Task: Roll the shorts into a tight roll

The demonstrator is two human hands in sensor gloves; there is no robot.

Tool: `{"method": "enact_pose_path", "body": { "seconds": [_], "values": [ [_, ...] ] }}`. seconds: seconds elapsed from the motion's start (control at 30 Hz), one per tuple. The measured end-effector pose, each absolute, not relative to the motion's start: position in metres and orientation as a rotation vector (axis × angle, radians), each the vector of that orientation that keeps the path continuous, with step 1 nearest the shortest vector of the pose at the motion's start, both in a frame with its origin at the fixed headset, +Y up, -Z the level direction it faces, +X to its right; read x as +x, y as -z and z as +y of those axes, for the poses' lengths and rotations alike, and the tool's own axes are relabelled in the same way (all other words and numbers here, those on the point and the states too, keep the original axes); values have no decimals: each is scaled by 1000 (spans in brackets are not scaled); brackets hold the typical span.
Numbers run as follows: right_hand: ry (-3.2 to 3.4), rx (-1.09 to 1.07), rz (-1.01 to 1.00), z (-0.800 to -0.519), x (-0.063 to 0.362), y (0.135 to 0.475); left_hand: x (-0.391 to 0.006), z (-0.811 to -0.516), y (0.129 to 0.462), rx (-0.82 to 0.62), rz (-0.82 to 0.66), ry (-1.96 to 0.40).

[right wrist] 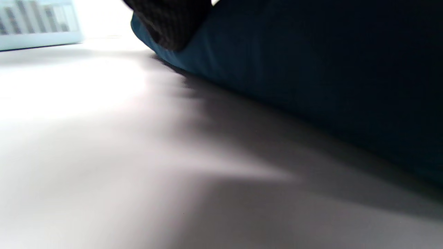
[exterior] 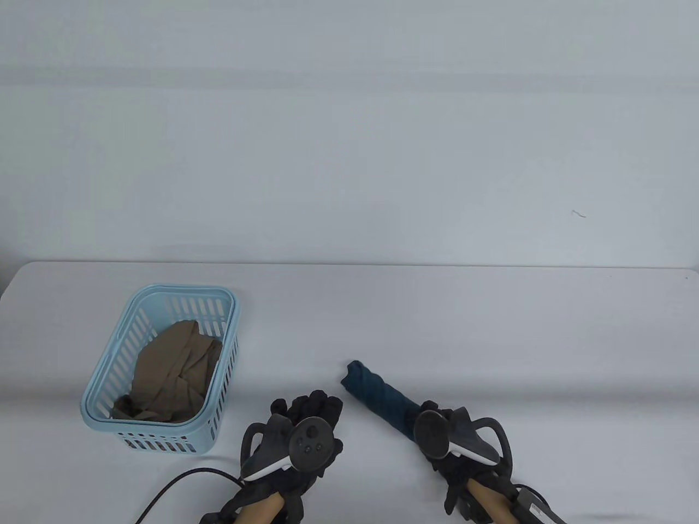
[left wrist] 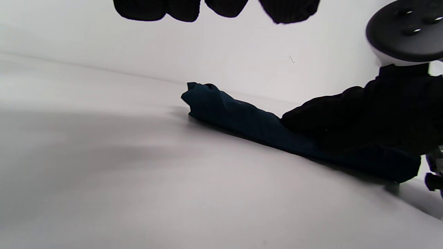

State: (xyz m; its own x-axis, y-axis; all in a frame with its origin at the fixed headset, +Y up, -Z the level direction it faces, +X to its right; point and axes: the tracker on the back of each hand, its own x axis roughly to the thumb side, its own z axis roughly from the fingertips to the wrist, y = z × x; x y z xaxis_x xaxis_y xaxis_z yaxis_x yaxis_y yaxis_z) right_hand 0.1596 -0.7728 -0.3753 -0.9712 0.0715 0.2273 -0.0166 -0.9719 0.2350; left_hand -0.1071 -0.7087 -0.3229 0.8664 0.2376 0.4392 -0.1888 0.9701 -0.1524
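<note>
Table view: rolled dark-teal shorts lie diagonally on the white table, right of the light-blue slotted basket, with bare surface beyond up to the far edge. The basket holds crumpled tan cloth. The right hand covers the roll's near end; the left hand sits between basket and roll, holding nothing.

Left wrist view: left fingertips hang relaxed above the table; the right hand rests curled over the roll.

Right wrist view: a gloved finger lies on the roll; basket far left.
</note>
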Motion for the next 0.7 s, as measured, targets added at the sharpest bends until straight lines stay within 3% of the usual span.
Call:
{"method": "enact_pose_path", "body": {
  "seconds": [0.23, 0.7],
  "values": [
    [-3043, -21, 379, -773, 202, 412, -105, -712, 323, -125, -477, -216],
    [-3000, -394, 366, -776, 266, 435, -102, -715, 322, -155, -482, -206]
  ]
}}
